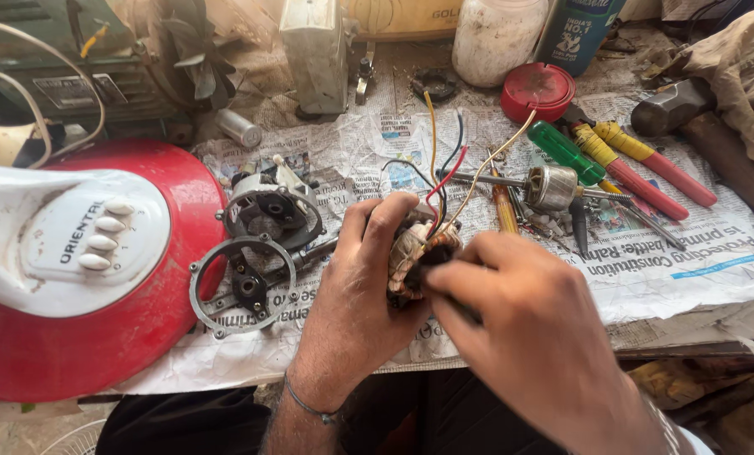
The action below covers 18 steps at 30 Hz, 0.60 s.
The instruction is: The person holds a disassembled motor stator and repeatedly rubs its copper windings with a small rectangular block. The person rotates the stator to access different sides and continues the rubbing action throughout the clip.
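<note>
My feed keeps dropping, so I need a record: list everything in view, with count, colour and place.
motor stator: 1, copper windings, centre, held in both hands
wires: several, yellow, black, red, white, rising from the stator
fan base: 1, red and white with white buttons, left
motor housing: 1, grey-black, right of the fan base
ring bracket: 1, grey metal, below the housing
rotor: 1, silver, on its shaft, centre right
screwdrivers: several, green, yellow and red handles, right
red lid: 1, top right
white jar: 1, top centre
newspaper: sheets covering the bench
left hand: grip around the stator
right hand: fingers at the stator windings
</note>
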Available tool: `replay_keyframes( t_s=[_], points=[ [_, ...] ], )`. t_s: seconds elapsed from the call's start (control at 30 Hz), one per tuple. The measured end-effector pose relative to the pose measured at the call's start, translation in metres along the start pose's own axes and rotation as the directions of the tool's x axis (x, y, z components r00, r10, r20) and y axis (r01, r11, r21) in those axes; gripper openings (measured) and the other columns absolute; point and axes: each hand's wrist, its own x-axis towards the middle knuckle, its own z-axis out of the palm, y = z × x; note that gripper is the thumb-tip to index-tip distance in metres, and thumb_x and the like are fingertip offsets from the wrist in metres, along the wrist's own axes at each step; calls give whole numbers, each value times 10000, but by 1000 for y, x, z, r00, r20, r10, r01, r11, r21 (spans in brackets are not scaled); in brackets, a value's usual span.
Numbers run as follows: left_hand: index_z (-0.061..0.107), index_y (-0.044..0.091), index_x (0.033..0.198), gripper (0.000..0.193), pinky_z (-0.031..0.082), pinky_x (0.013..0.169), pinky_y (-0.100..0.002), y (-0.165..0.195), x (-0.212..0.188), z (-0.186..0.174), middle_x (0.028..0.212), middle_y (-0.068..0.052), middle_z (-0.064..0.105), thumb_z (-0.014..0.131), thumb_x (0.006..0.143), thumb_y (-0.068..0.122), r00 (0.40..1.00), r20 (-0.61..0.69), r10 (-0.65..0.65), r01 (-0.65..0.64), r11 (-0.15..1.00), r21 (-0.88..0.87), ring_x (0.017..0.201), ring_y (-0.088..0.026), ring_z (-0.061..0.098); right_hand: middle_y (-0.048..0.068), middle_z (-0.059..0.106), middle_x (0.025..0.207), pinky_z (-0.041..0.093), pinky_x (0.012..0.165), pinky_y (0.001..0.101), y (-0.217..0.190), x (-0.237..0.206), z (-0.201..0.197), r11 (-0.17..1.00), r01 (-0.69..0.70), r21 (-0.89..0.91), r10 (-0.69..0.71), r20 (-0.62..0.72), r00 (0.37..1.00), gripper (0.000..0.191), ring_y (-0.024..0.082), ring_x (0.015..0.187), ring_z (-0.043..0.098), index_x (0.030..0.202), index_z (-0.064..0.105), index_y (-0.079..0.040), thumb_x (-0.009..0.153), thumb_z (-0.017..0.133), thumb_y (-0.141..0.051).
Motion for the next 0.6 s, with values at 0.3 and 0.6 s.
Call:
replay_keyframes(
  t_s=[0.3, 0.6],
  points=[
    [423, 144, 1437, 848, 626, 885, -434, 0, 0, 0, 1345, -180, 545, 828, 697, 57, 1000, -2, 5, -5, 1000, 29, 1143, -392, 700, 111, 665, 802, 523, 663, 444, -28, 26, -14, 999, -30, -16, 30, 38, 999, 138, 318, 748, 661, 836, 774, -73, 716, 805, -134],
    [422, 147, 1445, 834, 619, 891, -439, 0, 0, 0, 1336, -186, 550, 851, 733, 80, 1000, -6, 13, -12, 1000, 18, 1140, -400, 703, 109, 658, 821, 524, 690, 445, -6, 0, -4, 1000, 11, -21, -11, -5, 1000, 173, 322, 774, 662, 876, 764, -71, 716, 807, -122]
  ],
)
